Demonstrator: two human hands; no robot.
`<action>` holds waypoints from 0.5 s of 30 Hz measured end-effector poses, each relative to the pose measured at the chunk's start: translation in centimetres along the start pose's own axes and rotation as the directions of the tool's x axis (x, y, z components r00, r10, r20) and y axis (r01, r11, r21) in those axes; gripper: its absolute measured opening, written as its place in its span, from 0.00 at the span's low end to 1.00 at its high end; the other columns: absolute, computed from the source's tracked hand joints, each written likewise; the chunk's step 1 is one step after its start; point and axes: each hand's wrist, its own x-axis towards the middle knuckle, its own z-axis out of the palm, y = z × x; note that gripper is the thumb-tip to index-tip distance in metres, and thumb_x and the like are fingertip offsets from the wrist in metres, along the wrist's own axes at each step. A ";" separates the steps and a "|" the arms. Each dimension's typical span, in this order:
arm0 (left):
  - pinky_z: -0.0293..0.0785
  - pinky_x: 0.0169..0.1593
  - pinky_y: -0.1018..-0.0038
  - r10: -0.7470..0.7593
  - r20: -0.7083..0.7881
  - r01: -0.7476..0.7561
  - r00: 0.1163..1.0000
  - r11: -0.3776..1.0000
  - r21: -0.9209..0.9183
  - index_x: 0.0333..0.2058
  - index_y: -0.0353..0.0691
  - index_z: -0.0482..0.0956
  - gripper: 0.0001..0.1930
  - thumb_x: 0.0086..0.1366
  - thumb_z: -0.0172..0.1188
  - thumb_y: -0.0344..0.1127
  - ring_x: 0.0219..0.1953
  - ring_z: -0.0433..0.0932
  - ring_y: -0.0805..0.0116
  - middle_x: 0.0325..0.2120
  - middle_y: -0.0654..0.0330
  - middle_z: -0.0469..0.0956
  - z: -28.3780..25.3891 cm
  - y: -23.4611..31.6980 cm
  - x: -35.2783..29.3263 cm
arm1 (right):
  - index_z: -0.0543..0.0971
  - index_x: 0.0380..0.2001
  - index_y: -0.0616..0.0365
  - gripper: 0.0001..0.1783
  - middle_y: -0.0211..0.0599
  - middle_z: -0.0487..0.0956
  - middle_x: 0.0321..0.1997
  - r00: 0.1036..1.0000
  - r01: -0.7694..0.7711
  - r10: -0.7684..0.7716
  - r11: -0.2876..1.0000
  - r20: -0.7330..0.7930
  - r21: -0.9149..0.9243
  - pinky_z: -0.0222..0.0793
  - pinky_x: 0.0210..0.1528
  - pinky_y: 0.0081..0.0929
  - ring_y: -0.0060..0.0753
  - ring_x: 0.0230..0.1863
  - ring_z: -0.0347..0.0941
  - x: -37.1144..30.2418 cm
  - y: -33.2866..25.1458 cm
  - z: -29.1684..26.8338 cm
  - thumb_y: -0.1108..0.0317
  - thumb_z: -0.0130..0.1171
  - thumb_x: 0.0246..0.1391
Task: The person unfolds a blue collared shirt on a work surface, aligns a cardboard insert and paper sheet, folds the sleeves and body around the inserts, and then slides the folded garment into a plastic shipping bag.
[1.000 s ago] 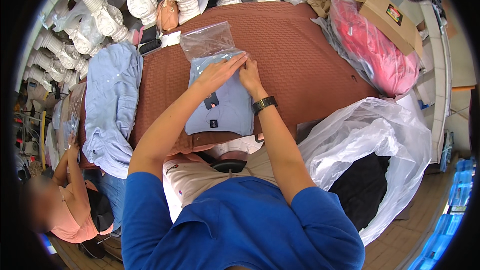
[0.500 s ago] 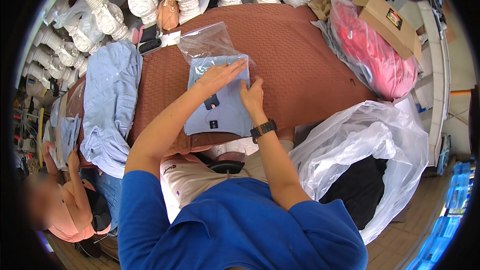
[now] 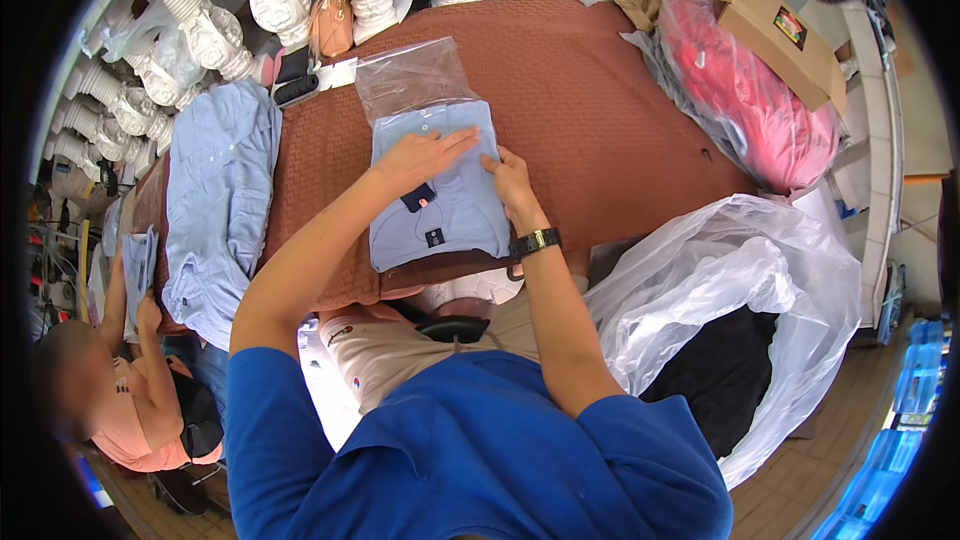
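Note:
A folded light-blue shirt with dark tags lies at the table's near edge. Beyond its top stretches a clear plastic bag; whether the shirt is inside or on top of it I cannot tell. My left hand rests flat across the upper part of the shirt, fingers outstretched toward its right edge. At that edge my right hand, with a dark watch on the wrist, is closed, thumb and fingers bent on the shirt's side.
Another blue shirt lies unfolded at the left of the brown-covered table. Bagged pink-red clothing and a cardboard box sit far right. An open plastic sack holding black cloth stands near right. A person handles blue clothing at left.
My left hand has slid a little back and left over the shirt. The shirt's near edge has shifted slightly, and the bag's flap has spread. The person at left has raised the blue clothing.

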 end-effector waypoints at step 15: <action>0.83 0.40 0.71 -0.053 0.158 0.058 0.986 0.998 -0.026 0.69 0.45 0.60 0.38 0.58 0.61 0.31 0.44 0.79 0.65 0.72 0.70 0.55 -0.8 1.3 -4.0 | 0.65 0.47 0.61 0.26 0.45 0.77 0.40 0.934 0.158 -0.248 0.932 -0.257 -0.325 0.71 0.37 0.26 0.26 0.37 0.73 1.1 0.2 1.7 0.69 0.70 0.54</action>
